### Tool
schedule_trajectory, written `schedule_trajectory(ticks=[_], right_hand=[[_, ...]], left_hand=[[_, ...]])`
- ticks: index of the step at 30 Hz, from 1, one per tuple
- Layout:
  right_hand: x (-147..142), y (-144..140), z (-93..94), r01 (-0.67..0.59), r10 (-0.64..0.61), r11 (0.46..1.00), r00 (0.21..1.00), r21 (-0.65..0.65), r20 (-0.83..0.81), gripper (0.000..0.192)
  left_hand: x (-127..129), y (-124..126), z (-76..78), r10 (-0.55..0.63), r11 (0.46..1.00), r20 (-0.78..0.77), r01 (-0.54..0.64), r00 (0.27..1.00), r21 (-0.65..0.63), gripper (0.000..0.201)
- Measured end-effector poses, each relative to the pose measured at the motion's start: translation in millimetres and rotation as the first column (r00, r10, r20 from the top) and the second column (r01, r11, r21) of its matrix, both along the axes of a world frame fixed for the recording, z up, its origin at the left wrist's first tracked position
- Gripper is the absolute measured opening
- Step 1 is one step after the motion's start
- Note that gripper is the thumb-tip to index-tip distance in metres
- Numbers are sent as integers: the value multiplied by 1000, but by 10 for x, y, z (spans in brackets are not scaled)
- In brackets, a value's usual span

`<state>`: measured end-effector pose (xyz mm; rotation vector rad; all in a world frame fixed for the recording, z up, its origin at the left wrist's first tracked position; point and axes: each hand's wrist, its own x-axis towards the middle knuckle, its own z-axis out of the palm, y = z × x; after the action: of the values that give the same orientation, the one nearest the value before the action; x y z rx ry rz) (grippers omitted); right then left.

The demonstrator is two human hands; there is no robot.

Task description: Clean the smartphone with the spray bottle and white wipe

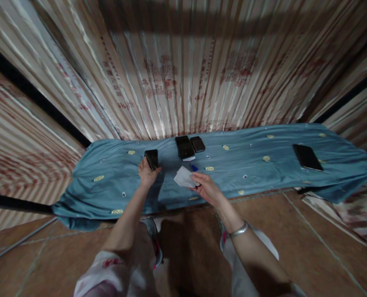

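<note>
My left hand (148,174) is closed around a black phone (151,159), its dark screen facing up, just above the blue cloth (171,198). In my right hand (206,187) a white cloth or tissue (183,177) is pinched between thumb and fingers. Just behind the white piece lies a small blue object (194,168), too small to name. Farther back, a larger black phone (184,147) rests on the cloth with something white under its near edge. Right beside it is a smaller dark, flat, phone-like device (197,144).
A black tablet-like slab (307,156) lies toward the right end of the cloth. Striped, printed curtains (183,82) hang behind and at both sides, with dark poles (38,95) among them. Brown floor tiles (264,218) and my feet are below the near edge.
</note>
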<state>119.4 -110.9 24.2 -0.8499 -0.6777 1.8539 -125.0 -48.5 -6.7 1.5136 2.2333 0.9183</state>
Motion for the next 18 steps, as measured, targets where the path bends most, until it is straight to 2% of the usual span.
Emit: schedule_trajectory(ticks=[5, 9, 18], right_hand=[[25, -50, -31, -9, 9, 1000, 1000, -9, -9, 27], [52, -57, -14, 1, -1, 1000, 1000, -26, -14, 26], [47, -79, 21, 25, -26, 998, 1000, -59, -14, 32]], left_hand=[[35, 9, -11, -6, 997, -91, -2, 996, -82, 95], [-2, 4, -9, -2, 998, -90, -4, 996, -66, 92], [-93, 35, 115, 16, 990, -43, -22, 999, -139, 99]])
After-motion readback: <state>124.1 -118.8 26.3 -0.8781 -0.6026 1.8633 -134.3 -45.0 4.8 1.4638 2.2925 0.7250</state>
